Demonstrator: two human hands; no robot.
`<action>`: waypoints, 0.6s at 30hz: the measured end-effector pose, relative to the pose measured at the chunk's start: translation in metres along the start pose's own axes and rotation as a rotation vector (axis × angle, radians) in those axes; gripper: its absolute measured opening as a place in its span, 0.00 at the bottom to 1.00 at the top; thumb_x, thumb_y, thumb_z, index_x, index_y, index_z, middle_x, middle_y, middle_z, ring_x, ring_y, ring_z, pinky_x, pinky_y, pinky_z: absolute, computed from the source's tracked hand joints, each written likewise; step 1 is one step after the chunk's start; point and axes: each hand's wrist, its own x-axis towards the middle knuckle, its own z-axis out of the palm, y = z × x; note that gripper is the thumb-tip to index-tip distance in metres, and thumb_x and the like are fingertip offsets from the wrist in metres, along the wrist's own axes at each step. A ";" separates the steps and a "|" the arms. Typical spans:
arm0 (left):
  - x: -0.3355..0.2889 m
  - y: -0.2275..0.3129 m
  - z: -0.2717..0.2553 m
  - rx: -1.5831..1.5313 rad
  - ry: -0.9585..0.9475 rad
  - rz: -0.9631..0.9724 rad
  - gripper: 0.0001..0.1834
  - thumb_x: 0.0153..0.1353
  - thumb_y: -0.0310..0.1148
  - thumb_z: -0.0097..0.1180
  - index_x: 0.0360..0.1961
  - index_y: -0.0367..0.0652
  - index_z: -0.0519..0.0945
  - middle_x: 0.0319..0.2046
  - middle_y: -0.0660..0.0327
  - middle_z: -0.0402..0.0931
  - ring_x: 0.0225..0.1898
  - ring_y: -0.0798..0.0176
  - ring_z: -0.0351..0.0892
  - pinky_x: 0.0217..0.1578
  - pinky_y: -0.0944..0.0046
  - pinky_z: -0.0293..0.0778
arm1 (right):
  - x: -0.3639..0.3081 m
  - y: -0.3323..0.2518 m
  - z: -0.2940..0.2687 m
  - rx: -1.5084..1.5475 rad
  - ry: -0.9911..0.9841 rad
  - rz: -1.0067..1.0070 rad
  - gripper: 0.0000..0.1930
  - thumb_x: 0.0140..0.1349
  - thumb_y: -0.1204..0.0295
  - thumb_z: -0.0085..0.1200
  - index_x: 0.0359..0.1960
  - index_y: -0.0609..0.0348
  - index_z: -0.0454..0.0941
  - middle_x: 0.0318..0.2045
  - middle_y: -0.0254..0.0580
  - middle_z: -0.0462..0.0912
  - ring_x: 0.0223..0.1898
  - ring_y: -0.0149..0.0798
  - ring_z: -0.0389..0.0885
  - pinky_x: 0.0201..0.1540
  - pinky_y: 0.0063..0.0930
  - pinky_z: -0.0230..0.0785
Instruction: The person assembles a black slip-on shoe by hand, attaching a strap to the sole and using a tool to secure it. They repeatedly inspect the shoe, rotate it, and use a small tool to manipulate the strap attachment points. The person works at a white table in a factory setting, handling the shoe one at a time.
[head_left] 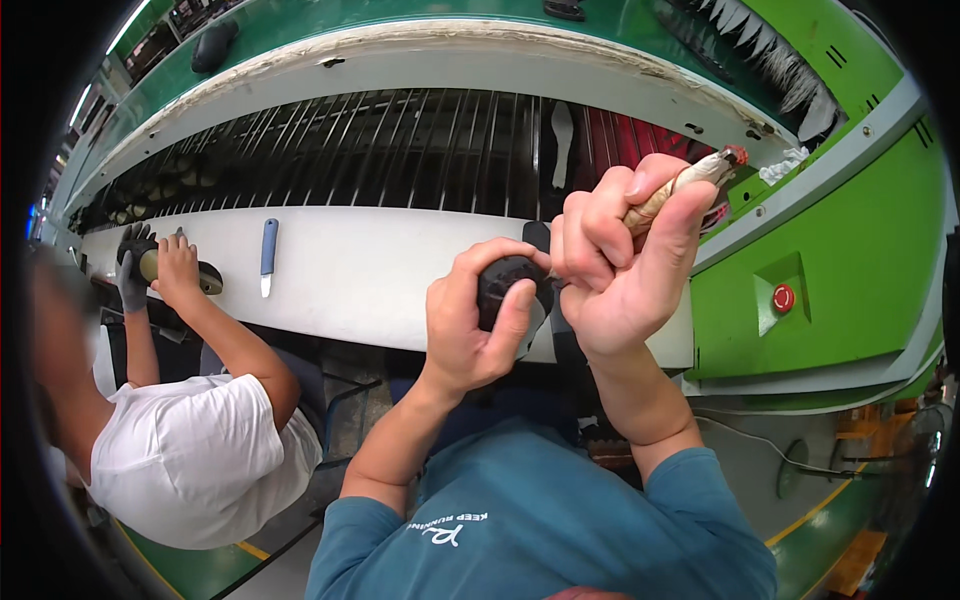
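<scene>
My left hand [468, 320] is wrapped round a dark shoe [505, 282], fingers over its top and thumb along the near side. The shoe is partly hidden by my fingers, so its full shape does not show. Beside it and a little higher, my right hand [625, 265] is turned palm up with fingers curled. Between its thumb and forefinger sits a slim stick tool [682, 190] wrapped in pale tape, its reddish tip pointing up and right. The lower curled fingers of this hand come close to the shoe; whether they touch it I cannot tell.
A white ledge [370, 265] runs before a rack of metal rods [400, 150]. On it lies a blue-handled knife [268, 255]. At left, a co-worker's hands [178, 268] hold another shoe [207, 278]. A green machine housing [840, 270] with a red button [783, 298] stands at right.
</scene>
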 end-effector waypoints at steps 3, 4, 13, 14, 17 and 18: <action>-0.002 -0.001 0.004 0.016 -0.016 0.012 0.19 0.72 0.23 0.65 0.61 0.34 0.78 0.45 0.51 0.90 0.37 0.58 0.90 0.42 0.62 0.85 | 0.003 -0.002 -0.001 -0.100 0.000 0.035 0.24 0.89 0.42 0.34 0.50 0.49 0.70 0.22 0.25 0.60 0.16 0.21 0.51 0.18 0.21 0.48; -0.002 -0.002 0.005 0.025 -0.023 0.016 0.19 0.71 0.23 0.66 0.61 0.34 0.78 0.45 0.51 0.90 0.37 0.58 0.90 0.41 0.62 0.85 | 0.005 -0.005 -0.001 -0.132 0.007 0.056 0.24 0.89 0.43 0.34 0.50 0.50 0.69 0.22 0.25 0.60 0.16 0.21 0.51 0.18 0.21 0.48; 0.006 -0.025 0.005 -0.137 0.041 0.223 0.18 0.70 0.12 0.57 0.60 0.32 0.80 0.47 0.45 0.88 0.46 0.54 0.91 0.50 0.58 0.87 | -0.074 0.001 -0.216 -1.548 0.078 0.253 0.20 0.85 0.57 0.52 0.67 0.50 0.86 0.36 0.41 0.84 0.37 0.43 0.82 0.44 0.39 0.74; 0.004 -0.027 0.005 -0.166 0.085 0.216 0.19 0.67 0.11 0.59 0.58 0.33 0.82 0.47 0.47 0.89 0.45 0.55 0.92 0.49 0.60 0.87 | -0.098 -0.003 -0.245 -1.710 0.056 0.260 0.18 0.83 0.58 0.55 0.66 0.46 0.88 0.39 0.44 0.84 0.42 0.48 0.83 0.50 0.44 0.74; 0.004 -0.027 0.005 -0.175 0.092 0.233 0.19 0.67 0.10 0.59 0.57 0.32 0.82 0.47 0.45 0.88 0.45 0.52 0.92 0.50 0.58 0.87 | -0.150 -0.021 -0.290 -2.021 -0.063 0.391 0.18 0.77 0.58 0.62 0.64 0.41 0.89 0.46 0.45 0.83 0.51 0.52 0.82 0.57 0.47 0.72; 0.003 -0.026 0.005 -0.174 0.090 0.239 0.18 0.67 0.10 0.59 0.57 0.32 0.82 0.47 0.44 0.88 0.45 0.52 0.92 0.50 0.58 0.88 | -0.155 -0.022 -0.289 -2.055 -0.063 0.351 0.18 0.76 0.58 0.64 0.63 0.42 0.89 0.49 0.45 0.83 0.53 0.52 0.81 0.58 0.47 0.71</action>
